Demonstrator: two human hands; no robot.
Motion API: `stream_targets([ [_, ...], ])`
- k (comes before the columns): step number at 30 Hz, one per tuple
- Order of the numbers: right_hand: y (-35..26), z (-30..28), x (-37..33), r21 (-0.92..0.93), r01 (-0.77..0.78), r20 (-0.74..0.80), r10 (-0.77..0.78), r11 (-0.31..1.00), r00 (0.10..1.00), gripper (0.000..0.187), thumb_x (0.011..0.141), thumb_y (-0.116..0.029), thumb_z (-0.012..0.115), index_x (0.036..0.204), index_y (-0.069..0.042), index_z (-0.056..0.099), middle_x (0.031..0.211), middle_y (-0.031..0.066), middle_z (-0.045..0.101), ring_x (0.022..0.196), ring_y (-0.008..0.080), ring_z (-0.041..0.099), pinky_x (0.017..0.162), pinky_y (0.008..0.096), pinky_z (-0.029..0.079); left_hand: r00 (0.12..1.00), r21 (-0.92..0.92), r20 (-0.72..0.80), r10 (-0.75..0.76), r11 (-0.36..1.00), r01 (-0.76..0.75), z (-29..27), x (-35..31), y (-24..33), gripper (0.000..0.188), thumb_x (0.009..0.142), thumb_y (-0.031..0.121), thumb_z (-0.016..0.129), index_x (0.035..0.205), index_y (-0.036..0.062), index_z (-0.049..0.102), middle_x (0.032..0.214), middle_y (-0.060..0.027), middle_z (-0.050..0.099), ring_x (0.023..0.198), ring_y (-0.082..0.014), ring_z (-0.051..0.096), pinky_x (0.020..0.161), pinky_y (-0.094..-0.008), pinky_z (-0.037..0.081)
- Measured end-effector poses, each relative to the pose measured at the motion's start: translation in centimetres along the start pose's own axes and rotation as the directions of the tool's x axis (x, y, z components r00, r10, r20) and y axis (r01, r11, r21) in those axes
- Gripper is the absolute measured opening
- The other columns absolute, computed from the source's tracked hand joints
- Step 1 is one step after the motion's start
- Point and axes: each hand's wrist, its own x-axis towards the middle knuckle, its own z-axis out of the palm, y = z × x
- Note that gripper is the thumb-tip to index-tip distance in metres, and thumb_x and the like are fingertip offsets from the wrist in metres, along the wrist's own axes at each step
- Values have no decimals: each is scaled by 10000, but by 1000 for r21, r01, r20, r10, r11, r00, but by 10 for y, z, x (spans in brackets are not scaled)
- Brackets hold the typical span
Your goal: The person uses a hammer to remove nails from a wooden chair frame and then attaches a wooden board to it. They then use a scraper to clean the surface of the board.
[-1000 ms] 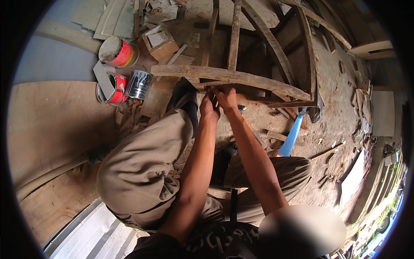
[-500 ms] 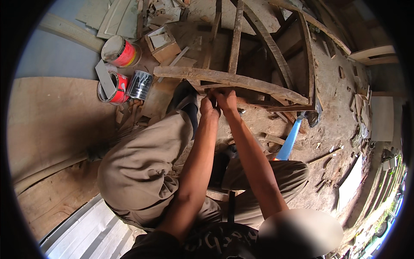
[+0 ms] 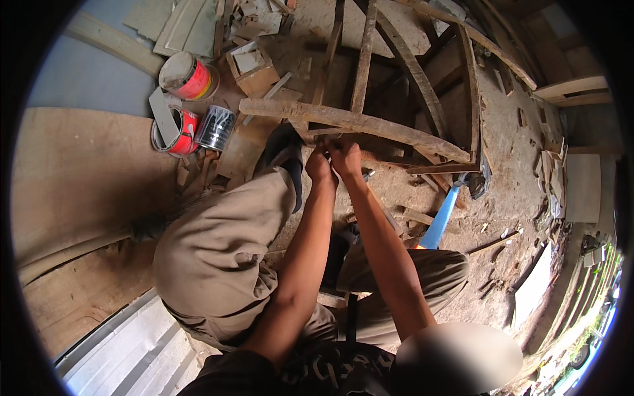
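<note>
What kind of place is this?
It looks like a workshop or shed for woodworking, though I can't be sure: there's a rough wooden frame, two red cans, and scattered scraps of board.

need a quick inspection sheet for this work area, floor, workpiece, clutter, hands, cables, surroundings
Surface: brown floor, rough and strewn with wood scraps.
Job's things: wooden frame of slats, with a curved rail on its near side.
Clutter: two red cans and a dark can at left; small open box behind; blue tapered object at right.
Hands: left hand and right hand close together by the curved rail; anything held is too small to tell.
Cables: nothing seen.
Surroundings: brown panel at left, ridged pale sheet at lower left, greenery at far right.
</note>
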Motion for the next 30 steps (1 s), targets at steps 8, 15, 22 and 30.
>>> stream_targets([
  [8,8,12,-3,-39,93,-69,-95,995,993,348,843,-356,642,889,-19,715,751,175,682,720,291,688,655,370,506,992,15,-81,95,995,-94,1,-3,5,197,900,116,606,1044,3,677,1009,-56,667,865,-167,605,701,-306,476],
  [15,-9,4,-9,76,34,4,-34,997,999,292,837,-303,653,921,-30,716,827,181,693,790,310,692,692,355,519,991,322,-50,125,941,-103,-14,1,17,193,852,135,661,986,1,698,873,-59,673,720,-127,586,610,-293,475],
  [22,-1,20,-8,-88,123,-89,-131,989,987,246,835,-250,640,920,-31,714,813,168,694,788,308,688,705,373,523,973,345,-47,227,917,-198,-15,1,20,161,844,83,647,927,-45,702,848,-95,682,734,-151,615,630,-282,488],
  [30,1,22,-8,-37,126,-119,-129,991,984,290,831,-268,646,911,4,706,845,194,692,826,314,689,737,365,523,972,300,-43,229,931,-206,-10,-4,22,160,840,46,630,940,-61,693,895,-107,688,797,-177,636,656,-291,510],
])
